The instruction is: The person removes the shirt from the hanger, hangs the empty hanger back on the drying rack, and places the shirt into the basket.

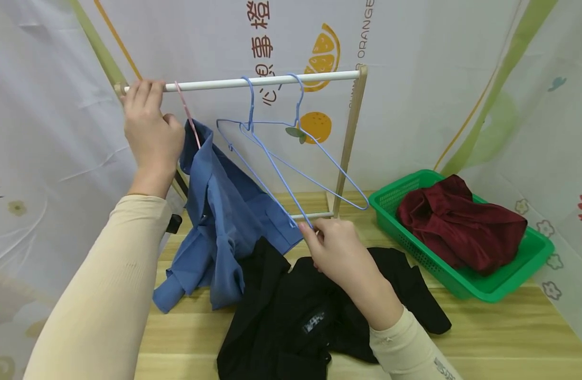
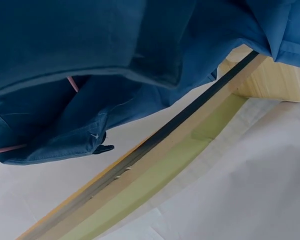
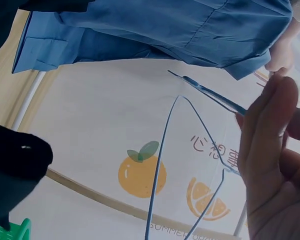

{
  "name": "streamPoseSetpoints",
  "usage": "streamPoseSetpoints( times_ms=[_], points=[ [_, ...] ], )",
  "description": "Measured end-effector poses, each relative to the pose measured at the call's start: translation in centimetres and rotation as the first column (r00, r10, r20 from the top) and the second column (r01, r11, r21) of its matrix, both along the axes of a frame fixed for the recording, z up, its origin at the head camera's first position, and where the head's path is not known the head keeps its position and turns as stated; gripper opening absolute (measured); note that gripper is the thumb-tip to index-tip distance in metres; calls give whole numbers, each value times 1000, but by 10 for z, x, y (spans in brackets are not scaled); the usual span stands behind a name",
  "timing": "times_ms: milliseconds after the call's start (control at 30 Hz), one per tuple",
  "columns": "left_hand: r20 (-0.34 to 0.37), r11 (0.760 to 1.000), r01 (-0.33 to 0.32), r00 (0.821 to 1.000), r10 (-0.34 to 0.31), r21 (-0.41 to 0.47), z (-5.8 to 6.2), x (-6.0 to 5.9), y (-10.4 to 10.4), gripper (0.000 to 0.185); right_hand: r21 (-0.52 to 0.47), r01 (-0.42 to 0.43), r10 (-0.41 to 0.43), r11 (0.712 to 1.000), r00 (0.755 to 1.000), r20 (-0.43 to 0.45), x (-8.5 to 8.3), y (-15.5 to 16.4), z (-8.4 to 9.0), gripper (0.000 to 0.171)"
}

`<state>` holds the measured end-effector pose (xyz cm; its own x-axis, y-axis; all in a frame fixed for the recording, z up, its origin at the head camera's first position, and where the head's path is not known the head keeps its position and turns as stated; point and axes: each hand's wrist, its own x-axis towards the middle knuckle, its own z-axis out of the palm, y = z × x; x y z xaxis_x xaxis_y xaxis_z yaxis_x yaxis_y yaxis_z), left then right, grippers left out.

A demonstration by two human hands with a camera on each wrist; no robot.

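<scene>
Black garment (image 1: 296,311) heaped on wooden surface (image 1: 509,338), nearest, not yet hung. Right hand (image 1: 338,253) fingers pinching lower corner of blue hanger (image 1: 281,174) above it. Blue shirt (image 1: 224,221) already on pink hanger (image 1: 188,113). Left hand (image 1: 150,126) fingers curled around white rail (image 1: 262,81). Maroon garment (image 1: 457,221) waiting in green basket (image 1: 509,279).

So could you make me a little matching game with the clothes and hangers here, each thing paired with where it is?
Things:
1. blue shirt
2. dark red garment
3. black garment
4. blue hangers

Places:
A. lying in the green basket
B. spread on the wooden table under the right hand
C. hooked empty on the white rail
D. draped on a pink hanger beside the left hand

Pairs: 1-D, 2-A, 3-B, 4-C
</scene>
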<state>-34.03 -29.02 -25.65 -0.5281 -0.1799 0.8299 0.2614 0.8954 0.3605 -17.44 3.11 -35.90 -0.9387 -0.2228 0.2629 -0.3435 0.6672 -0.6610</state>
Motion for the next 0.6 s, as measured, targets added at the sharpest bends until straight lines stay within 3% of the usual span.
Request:
streamPoseSetpoints(
  times_ms=[300, 600],
  points=[
    [0, 1000, -12, 1000, 12, 9, 0, 0, -5, 62, 70, 30, -25, 997, 997, -79, -2, 13, -7, 39],
    [20, 1000, -2, 1000, 2, 3, 2, 1, -2, 60, 122, 110, -110, 986, 994, -5, -3, 26, -11, 26]
  ],
)
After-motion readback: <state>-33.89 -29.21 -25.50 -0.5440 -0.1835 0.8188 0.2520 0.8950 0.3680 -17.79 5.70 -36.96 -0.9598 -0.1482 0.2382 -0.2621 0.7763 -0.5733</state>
